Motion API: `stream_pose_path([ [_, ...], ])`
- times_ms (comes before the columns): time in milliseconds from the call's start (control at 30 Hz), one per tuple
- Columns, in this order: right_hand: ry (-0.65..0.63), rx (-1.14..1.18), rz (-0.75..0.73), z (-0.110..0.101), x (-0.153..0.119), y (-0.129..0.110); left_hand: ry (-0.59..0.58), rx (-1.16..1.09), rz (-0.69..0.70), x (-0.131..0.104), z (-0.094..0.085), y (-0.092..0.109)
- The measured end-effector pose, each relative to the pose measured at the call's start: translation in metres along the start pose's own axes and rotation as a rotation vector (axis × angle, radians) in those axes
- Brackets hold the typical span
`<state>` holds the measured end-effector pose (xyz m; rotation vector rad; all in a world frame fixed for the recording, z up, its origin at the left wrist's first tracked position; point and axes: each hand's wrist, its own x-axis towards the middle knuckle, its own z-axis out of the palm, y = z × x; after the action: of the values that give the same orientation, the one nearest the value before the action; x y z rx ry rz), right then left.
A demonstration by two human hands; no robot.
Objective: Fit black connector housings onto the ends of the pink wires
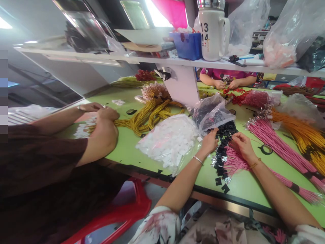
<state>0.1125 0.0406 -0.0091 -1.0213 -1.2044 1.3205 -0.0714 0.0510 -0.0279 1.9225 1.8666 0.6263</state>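
My left hand (210, 141) is at the left edge of a heap of black connectors (220, 152), its fingers bent together at the pieces; what it pinches is too small to name. Just right of the heap, my right hand (243, 145) is pinched above a bundle of pink wires (236, 159) with metal ends. Anything between its fingertips is too small to make out. A clear bag of black pieces (213, 113) lies open behind the heap. Left of my left hand sits a clear bag of white connectors (169, 139). Loose black pieces (225, 188) lie near the table's front edge.
A co-worker's hands (108, 113) handle yellow wires (152, 117) at the left. Another person's hands (227, 84) work across the green table (127, 152). Longer pink wires (281, 145), orange wires (299, 132) and a black tape roll (265, 149) lie right. A shelf (152, 60) holds a mug (212, 34).
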Motion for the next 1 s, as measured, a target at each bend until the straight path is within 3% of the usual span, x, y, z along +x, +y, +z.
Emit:
stream_pose_path([
  [367,0.018,-0.022,-0.010,0.000,0.001,0.000,0.019,0.033,0.046,-0.006,0.003,-0.004],
  [533,0.004,0.037,0.030,0.001,-0.001,-0.001,0.164,-0.322,0.118,-0.010,-0.006,0.002],
  [767,-0.084,0.009,0.069,0.001,-0.005,-0.004,-0.261,-1.078,0.005,-0.016,-0.013,0.010],
  [867,-0.072,-0.081,0.045,-0.001,-0.005,-0.004,-0.281,-1.237,-0.024,-0.018,-0.014,0.012],
  [1000,-0.089,-0.156,0.011,-0.004,-0.003,0.000,-0.331,-1.284,-0.055,-0.019,-0.016,0.013],
])
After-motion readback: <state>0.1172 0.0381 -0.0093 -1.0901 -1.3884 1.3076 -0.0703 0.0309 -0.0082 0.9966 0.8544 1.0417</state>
